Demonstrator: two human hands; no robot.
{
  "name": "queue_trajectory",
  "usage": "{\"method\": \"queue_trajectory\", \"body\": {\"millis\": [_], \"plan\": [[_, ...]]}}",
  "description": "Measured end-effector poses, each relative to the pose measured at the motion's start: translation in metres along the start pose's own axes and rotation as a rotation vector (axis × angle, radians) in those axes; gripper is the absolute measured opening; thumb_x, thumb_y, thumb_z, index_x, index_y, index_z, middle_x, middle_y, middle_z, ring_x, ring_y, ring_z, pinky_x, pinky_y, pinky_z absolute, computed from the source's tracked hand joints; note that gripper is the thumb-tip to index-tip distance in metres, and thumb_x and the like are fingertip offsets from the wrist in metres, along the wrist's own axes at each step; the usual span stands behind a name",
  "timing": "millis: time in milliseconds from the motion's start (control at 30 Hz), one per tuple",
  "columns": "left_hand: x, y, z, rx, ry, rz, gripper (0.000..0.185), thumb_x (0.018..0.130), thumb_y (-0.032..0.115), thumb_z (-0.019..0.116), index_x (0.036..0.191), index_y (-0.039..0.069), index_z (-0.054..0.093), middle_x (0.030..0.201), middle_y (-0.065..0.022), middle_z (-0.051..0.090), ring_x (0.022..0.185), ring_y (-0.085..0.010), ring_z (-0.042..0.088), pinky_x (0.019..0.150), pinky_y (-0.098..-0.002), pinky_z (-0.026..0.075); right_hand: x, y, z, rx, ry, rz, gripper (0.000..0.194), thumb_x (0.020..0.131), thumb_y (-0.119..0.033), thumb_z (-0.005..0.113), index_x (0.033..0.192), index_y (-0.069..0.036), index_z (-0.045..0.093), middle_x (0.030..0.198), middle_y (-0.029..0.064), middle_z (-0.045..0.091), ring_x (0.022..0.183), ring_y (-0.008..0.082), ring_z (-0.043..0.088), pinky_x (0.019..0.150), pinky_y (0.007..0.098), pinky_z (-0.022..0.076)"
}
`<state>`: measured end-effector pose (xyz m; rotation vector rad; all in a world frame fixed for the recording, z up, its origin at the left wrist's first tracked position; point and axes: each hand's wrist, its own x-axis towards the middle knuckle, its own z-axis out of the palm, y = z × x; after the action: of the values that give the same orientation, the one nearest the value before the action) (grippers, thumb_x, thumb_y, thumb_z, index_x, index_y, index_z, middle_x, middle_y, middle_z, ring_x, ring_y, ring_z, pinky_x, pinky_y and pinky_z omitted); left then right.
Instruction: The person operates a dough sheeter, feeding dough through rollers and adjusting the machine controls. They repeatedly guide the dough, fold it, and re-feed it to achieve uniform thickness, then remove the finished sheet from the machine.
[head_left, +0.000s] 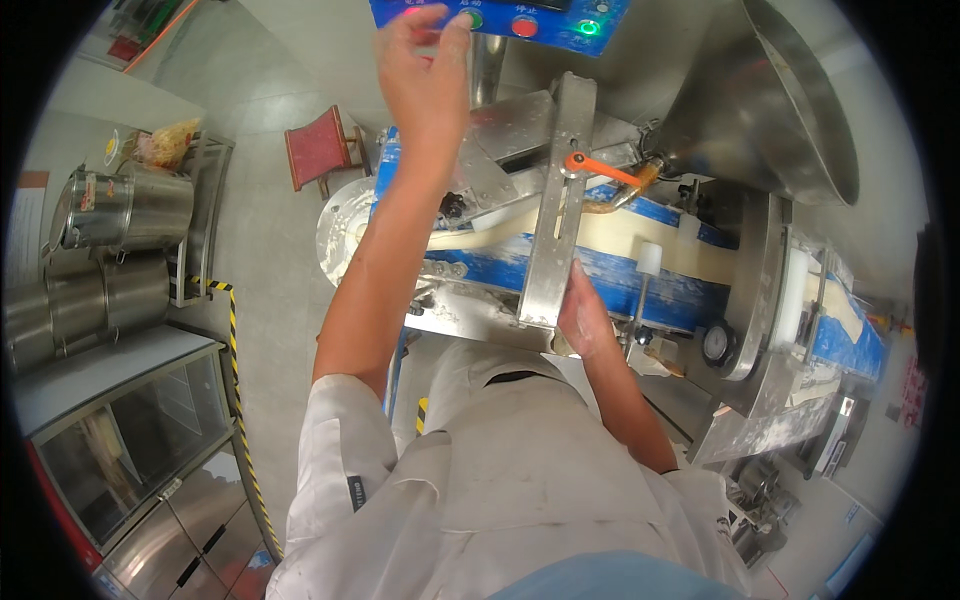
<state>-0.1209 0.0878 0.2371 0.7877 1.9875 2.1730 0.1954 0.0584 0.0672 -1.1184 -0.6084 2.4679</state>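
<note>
My left hand (424, 75) is raised to a blue control panel (499, 28), fingers apart and holding nothing. Its thumb tip is at the green button (471, 20), left of a red button (525, 28). My right hand (587, 311) lies against the near end of a flat steel crossbar (559, 210); its fingers are partly hidden. An orange clamp lever (604, 169) sits on this bar. Beneath runs a blue conveyor belt (622, 281), dusted with flour, carrying a pale dough sheet (652, 238). Brown filling (598, 207) lies on the dough below a nozzle; left of the bar the dough narrows to a rope (469, 238).
A large steel hopper (750, 112) leans over the belt's far side. At right stands a roller housing with a black dial (718, 343). A red-seated stool (319, 150) is on the floor beyond. Steel pots (127, 206) and a glass-fronted cabinet (139, 442) stand at left.
</note>
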Motion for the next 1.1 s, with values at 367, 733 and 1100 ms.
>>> {"method": "queue_trajectory", "body": {"millis": [367, 733, 1100], "plan": [[0.065, -0.004, -0.001, 0.392, 0.205, 0.497, 0.088, 0.084, 0.021, 0.084, 0.152, -0.009, 0.036, 0.144, -0.0309, 0.049, 0.135, -0.0420, 0.049, 0.117, -0.0458, 0.036, -0.003, 0.003, 0.009, -0.123, 0.062, -0.021, 0.063, 0.111, -0.049, 0.043, 0.155, -0.005, 0.043, 0.154, 0.0086, 0.050, 0.140, 0.0230, 0.047, 0.119, 0.0371, 0.0337], [0.065, 0.007, 0.013, 0.449, 0.228, 0.522, 0.091, 0.078, 0.020, 0.089, 0.149, -0.006, 0.039, 0.137, -0.0313, 0.053, 0.129, -0.0448, 0.051, 0.111, -0.0482, 0.040, 0.001, 0.004, 0.003, -0.159, 0.074, -0.023, 0.067, 0.110, -0.051, 0.044, 0.155, -0.001, 0.042, 0.155, 0.0108, 0.050, 0.140, 0.0237, 0.047, 0.118, 0.0367, 0.0342], [0.066, 0.001, 0.016, 0.526, 0.250, 0.540, 0.093, 0.077, 0.024, 0.089, 0.150, -0.005, 0.038, 0.137, -0.0310, 0.052, 0.128, -0.0456, 0.049, 0.111, -0.0505, 0.038, 0.003, 0.002, -0.006, -0.074, 0.037, -0.014, 0.065, 0.110, -0.049, 0.045, 0.149, 0.002, 0.046, 0.150, 0.0129, 0.054, 0.137, 0.0255, 0.051, 0.117, 0.0404, 0.0371]]}}
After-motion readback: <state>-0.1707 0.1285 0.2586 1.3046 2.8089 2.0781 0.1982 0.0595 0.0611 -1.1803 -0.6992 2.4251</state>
